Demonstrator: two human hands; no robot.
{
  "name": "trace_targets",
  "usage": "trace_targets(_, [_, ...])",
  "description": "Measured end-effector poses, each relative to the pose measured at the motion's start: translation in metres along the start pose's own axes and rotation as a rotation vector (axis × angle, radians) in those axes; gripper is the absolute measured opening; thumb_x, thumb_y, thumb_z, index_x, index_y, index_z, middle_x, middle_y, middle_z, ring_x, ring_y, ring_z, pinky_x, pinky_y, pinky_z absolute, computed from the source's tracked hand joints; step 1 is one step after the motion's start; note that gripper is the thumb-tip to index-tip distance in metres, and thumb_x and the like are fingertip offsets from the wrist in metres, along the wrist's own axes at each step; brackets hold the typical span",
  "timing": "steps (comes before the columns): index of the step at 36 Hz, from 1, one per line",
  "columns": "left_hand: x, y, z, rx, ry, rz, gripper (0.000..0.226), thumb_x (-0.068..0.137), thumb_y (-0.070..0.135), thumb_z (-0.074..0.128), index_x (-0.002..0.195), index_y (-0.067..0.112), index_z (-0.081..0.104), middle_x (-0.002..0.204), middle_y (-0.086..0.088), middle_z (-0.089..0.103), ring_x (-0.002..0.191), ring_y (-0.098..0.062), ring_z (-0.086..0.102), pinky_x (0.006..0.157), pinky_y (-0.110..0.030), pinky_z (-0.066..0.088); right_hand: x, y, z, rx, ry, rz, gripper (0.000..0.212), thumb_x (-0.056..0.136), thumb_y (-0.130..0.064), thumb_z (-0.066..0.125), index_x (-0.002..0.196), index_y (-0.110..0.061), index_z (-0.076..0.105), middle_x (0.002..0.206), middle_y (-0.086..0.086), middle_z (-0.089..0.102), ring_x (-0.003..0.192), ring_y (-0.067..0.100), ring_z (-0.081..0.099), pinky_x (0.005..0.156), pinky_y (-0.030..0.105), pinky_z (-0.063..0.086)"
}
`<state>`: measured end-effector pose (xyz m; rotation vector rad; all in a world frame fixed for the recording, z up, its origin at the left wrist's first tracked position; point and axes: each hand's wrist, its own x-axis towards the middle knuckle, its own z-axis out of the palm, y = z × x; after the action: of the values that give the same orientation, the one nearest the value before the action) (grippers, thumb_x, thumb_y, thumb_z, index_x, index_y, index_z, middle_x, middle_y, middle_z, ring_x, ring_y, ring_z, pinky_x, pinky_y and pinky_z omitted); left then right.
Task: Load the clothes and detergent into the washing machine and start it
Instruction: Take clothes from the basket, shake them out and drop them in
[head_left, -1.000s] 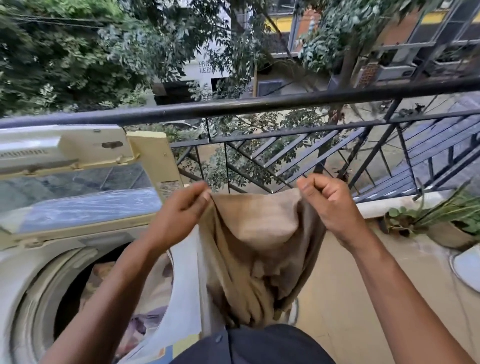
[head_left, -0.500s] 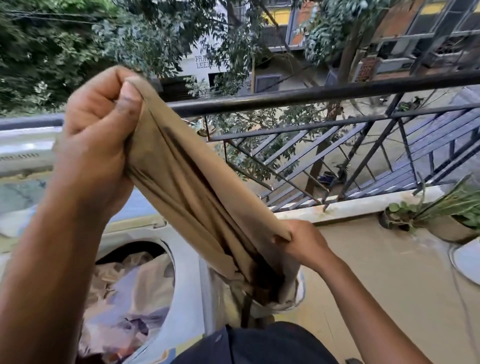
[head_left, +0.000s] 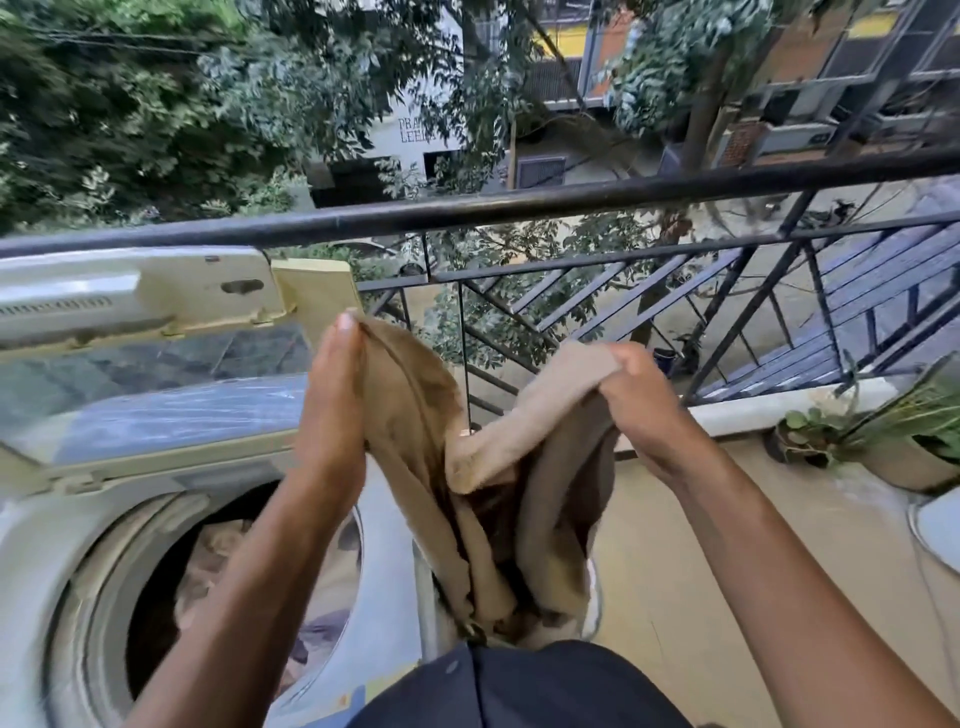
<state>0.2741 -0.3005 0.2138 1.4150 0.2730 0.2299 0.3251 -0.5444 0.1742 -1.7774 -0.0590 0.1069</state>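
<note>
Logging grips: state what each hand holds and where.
Both hold the tan garment: left hand pinches its upper edge, right hand grips a bunched fold.

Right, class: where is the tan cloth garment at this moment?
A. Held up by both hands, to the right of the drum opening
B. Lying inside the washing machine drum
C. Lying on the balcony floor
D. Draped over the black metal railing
A: the left hand and right hand both grip the tan cloth garment, which hangs beside the open white top-loading washing machine.

Soft, even daylight with no hard shadows; wide-angle bending curves the railing (head_left: 519, 205), and motion blur smears the lower edges.
</note>
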Motion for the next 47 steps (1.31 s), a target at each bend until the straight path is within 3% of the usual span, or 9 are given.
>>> trace_targets(6, [-0.017,-0.011,0.019,0.221,-0.358,0.254,0.059,0.081,0.069,0.063,0.127,0.034,0.054,0.112,-0.003,0.072,0.105,-0.016,0.069,0.092,-0.036,0.053,-0.014,-0.083,0.029,0.421,-0.208,-0.183,0.031,0.085,-0.001,0.052,0.068,-0.015,0.074,0.064,-0.005,0.068,0.062,0.008,0.064,0.057,0.022,0.049])
trace_targets(12, [-0.018,-0.017,0.019,0.463,-0.37,0.532,0.009,0.096,0.034,0.065,0.092,0.027,0.066,0.075,0.002,0.061,0.072,-0.006,0.052,0.063,-0.041,0.047,-0.025,-0.083,0.04,0.254,-0.308,-0.344,0.028,0.098,-0.005,0.062,0.071,-0.002,0.069,0.062,0.004,0.065,0.057,0.009,0.056,0.053,0.019,0.041])
trace_targets(15, [-0.016,-0.018,0.011,0.547,-0.421,0.538,0.019,0.1,0.035,0.059,0.083,0.042,0.062,0.067,0.009,0.052,0.065,-0.005,0.045,0.056,-0.038,0.039,-0.023,-0.069,0.036,0.111,-0.248,-0.416,0.017,0.088,-0.007,0.075,0.075,0.002,0.07,0.072,0.02,0.067,0.065,0.023,0.058,0.059,0.034,0.045])
trace_targets(18, [-0.019,-0.015,0.009,0.508,-0.462,0.507,0.027,0.103,0.04,0.054,0.078,0.049,0.062,0.063,0.017,0.047,0.061,-0.001,0.04,0.053,-0.027,0.032,-0.024,-0.053,0.028,0.012,-0.176,-0.434,0.016,0.079,-0.005,0.085,0.077,-0.009,0.069,0.073,-0.001,0.067,0.067,0.012,0.058,0.061,0.031,0.045])
trace_targets(23, [-0.013,-0.002,0.001,0.381,-0.425,0.441,0.02,0.104,0.02,0.054,0.106,0.015,0.074,0.084,0.012,0.067,0.077,-0.003,0.059,0.064,-0.021,0.046,-0.027,-0.031,0.017,-0.168,-0.04,-0.402,0.025,0.074,-0.034,0.09,0.081,-0.024,0.069,0.063,-0.008,0.057,0.057,0.011,0.046,0.054,0.032,0.036])
trace_targets(28, [-0.014,0.01,0.008,0.271,-0.367,0.474,0.02,0.104,0.016,0.052,0.097,0.024,0.069,0.08,0.019,0.066,0.073,0.002,0.057,0.063,-0.016,0.045,-0.033,-0.012,0.017,-0.484,-0.047,-0.334,0.039,0.068,-0.06,0.078,0.089,-0.031,0.065,0.073,-0.006,0.065,0.071,0.018,0.064,0.063,0.038,0.052])
trace_targets(38, [-0.014,0.036,-0.006,-0.085,-0.269,0.385,0.024,0.104,0.019,0.049,0.095,0.019,0.071,0.088,0.001,0.072,0.076,-0.013,0.066,0.07,-0.025,0.057,-0.034,0.121,0.029,-0.899,-0.173,0.147,0.021,0.083,-0.031,0.068,0.105,-0.032,0.067,0.1,0.001,0.073,0.1,0.034,0.068,0.068,0.034,0.047])
trace_targets(42, [-0.007,0.033,-0.017,-0.087,-0.207,0.352,0.025,0.105,0.022,0.05,0.093,0.022,0.072,0.085,0.003,0.071,0.073,-0.011,0.064,0.066,-0.024,0.055,-0.043,0.158,0.017,-0.847,-0.259,0.283,0.034,0.079,-0.034,0.058,0.11,-0.044,0.067,0.106,-0.003,0.073,0.103,0.032,0.069,0.083,0.041,0.058])
trace_targets(47, [-0.001,0.017,-0.021,0.028,-0.112,0.256,0.022,0.101,0.03,0.056,0.088,0.022,0.071,0.082,0.0,0.069,0.073,-0.014,0.062,0.065,-0.027,0.053,-0.026,0.156,0.004,-0.526,-0.099,0.268,0.026,0.078,-0.013,0.051,0.085,-0.017,0.076,0.092,0.006,0.079,0.096,0.028,0.072,0.082,0.039,0.055])
